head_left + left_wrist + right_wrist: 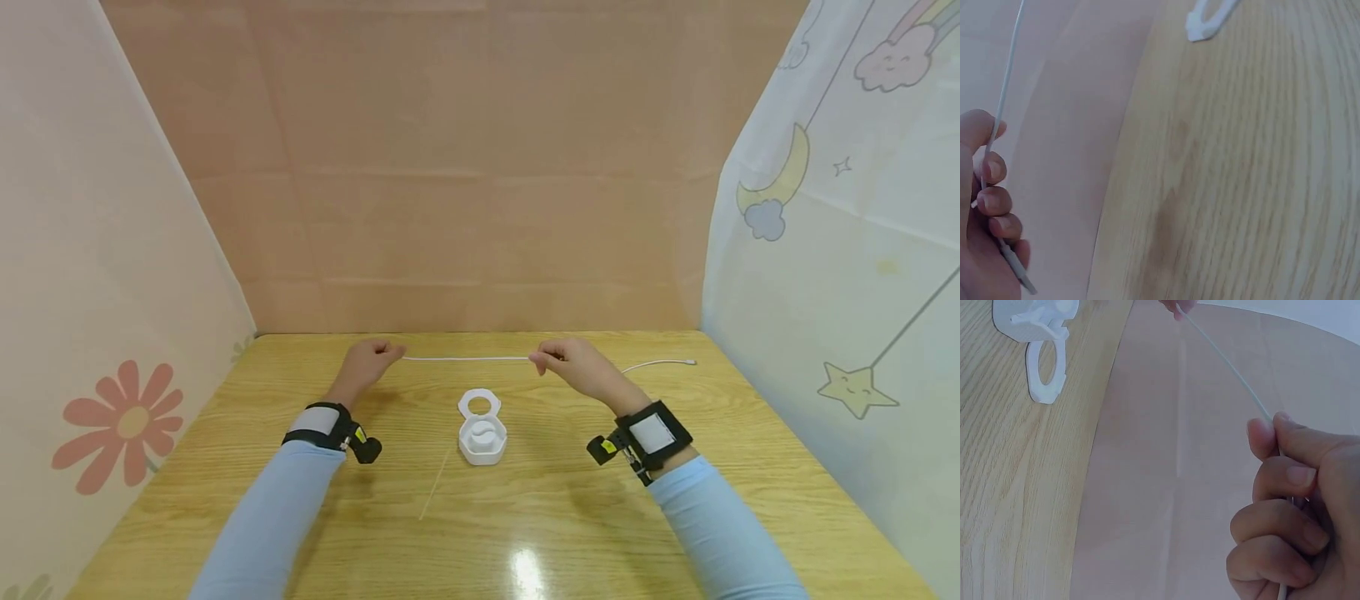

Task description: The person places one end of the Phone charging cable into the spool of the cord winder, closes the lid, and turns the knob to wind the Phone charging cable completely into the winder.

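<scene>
From the head view, the left hand (365, 364) and the right hand (573, 364) each grip a thin white cable (465, 359) and hold it stretched straight between them above the far part of the bench (750, 467). The cable's free end trails right of the right hand and lies on the wood. To handle it well, I judge both grips should stay firm and level so the span keeps taut without kinking. Near of the span, between the two wrists, sits a small white reel case (482, 436) with its ringed lid open; it is apart from both hands and not in their way. A thin pale stick (436, 495) lies on the bench just near of the case.

In the left wrist view, the left hand's fingers (994, 206) curl round the cable (1007, 87), which runs up out of the fist; its end pokes out below the hand. The case lid shows at the top edge.

In the right wrist view, the right hand (1300, 512) pinches the cable (1225, 362) between thumb and curled fingers, the line running away toward the other hand. The white case (1038, 325) stands on the wood at upper left.
</scene>
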